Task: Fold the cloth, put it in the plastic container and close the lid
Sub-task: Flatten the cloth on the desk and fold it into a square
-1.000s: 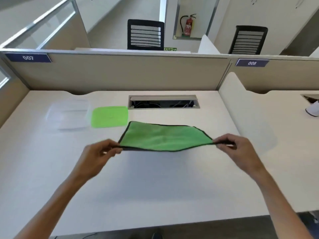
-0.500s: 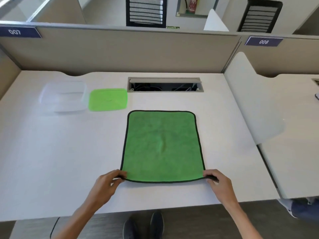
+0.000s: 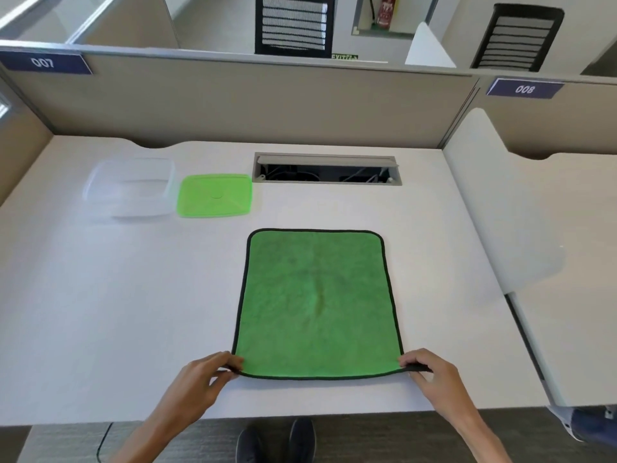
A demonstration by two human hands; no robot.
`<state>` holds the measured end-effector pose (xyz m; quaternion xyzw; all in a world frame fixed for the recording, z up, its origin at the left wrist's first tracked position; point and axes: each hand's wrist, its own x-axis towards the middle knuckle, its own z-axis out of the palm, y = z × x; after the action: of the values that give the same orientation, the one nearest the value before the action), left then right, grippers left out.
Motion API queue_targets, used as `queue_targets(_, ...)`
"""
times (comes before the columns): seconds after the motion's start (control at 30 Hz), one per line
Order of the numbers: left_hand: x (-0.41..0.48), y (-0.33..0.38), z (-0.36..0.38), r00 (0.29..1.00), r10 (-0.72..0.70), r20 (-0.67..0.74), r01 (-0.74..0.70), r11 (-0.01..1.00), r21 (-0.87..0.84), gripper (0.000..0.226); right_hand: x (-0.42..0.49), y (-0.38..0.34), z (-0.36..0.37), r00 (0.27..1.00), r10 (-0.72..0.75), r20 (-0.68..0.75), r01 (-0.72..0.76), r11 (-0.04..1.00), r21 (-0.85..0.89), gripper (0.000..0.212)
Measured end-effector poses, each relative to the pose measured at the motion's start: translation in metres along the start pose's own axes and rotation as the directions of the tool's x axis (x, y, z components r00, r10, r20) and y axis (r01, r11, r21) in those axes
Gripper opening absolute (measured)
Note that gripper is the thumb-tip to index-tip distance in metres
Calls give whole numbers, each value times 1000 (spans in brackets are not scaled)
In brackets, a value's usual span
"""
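Observation:
A green cloth point(image 3: 317, 302) with a black hem lies spread flat on the white desk point(image 3: 100, 312), one small crease down its middle. My left hand point(image 3: 207, 379) pinches its near left corner and my right hand point(image 3: 430, 372) pinches its near right corner, both corners slightly raised. A clear plastic container point(image 3: 130, 187) stands open at the far left of the desk. Its green lid point(image 3: 215, 195) lies flat just to the right of it, apart from the cloth.
An open cable slot point(image 3: 327, 168) is set into the desk behind the cloth. Beige partition walls point(image 3: 233, 105) close the back and left. A white divider panel point(image 3: 494, 212) stands on the right. The desk's front edge runs just under my hands.
The cloth was held up in the air a second ago; now it lies flat on the desk, pulled toward me. My hands came down and back with its near corners.

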<state>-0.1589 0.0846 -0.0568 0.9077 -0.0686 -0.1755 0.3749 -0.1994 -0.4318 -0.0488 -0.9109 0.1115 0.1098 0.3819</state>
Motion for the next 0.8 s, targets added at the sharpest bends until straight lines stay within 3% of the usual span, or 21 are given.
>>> queue_targets(0.2,18,12,1,997,29,-66,-29,1000,5,23,27,-5,-4,997,-65,38,64,998,4,44)
queue_targets(0.37,38,24,-9,983,-24,-179,23,1000,-10,22,49,-11,-24,996,-57,66,50,993,107,43)
queue_targets(0.5,65,36,-24,961,-86,-261,45,986,-160,17,81,-27,-41,996,-45,81,26,976,216,34)
queue_targets(0.67,116,57,-48,951,-167,-260,49,913,-405,2,126,-52,-58,999,-33,4,28,920,392,24)
queue_targets(0.8,160,63,-63,944,-184,-275,34,881,-472,3,172,-74,-63,999,-29,-17,34,893,448,22)
